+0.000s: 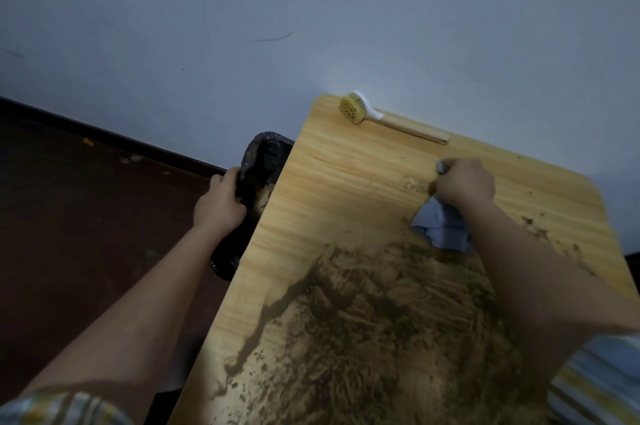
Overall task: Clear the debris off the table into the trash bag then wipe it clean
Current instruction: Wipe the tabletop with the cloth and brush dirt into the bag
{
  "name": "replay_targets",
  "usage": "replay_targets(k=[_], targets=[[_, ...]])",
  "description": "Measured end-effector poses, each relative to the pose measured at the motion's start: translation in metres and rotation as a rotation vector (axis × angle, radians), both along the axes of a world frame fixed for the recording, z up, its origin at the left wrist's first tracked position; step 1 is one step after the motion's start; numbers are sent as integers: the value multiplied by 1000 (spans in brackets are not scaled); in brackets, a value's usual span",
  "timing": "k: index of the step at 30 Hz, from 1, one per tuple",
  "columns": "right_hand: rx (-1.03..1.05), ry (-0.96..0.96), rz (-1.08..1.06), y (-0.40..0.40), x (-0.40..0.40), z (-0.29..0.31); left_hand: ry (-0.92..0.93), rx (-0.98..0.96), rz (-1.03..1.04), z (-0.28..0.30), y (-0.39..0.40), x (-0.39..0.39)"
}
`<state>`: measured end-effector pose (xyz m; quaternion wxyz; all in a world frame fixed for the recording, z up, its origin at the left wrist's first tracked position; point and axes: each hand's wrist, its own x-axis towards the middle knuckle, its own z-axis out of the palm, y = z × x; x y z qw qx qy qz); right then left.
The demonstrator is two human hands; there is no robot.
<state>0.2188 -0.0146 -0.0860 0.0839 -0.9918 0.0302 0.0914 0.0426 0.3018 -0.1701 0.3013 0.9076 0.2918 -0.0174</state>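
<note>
Table (332,202) soiled; brush (388,119) handle points right; right hand (464,182) grips cloth (440,227)

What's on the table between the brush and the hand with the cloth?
Just bare wood on the table. In the head view, nothing lies between the brush and the right hand holding the cloth.

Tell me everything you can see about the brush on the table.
The brush lies flat at the table's far edge, against the wall. It has a round head of yellowish bristles, a white neck and a straight, light wooden-looking handle pointing right. Nothing but the table touches it; both hands are elsewhere.
</note>
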Motion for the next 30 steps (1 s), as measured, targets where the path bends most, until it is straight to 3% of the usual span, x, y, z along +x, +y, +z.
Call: replay_targets(k=[9,12,15,19,23,26,30], targets=[[76,84,453,72,-36,5,6,17,15,2,0,-5],[233,171,593,78,-38,15,2,28,15,4,-1,-8],[370,71,498,65,-23,30,-3,23,25,5,-1,-12],[296,-131,291,42,11,34,-11,17,35,9,-4,-14],[173,-47,185,32,20,10,-19,14,36,9,-4,-12],[14,120,177,37,17,-8,-14,6,41,9,-4,-10],[56,18,406,61,6,-13,-21,7,32,10,-3,-9]])
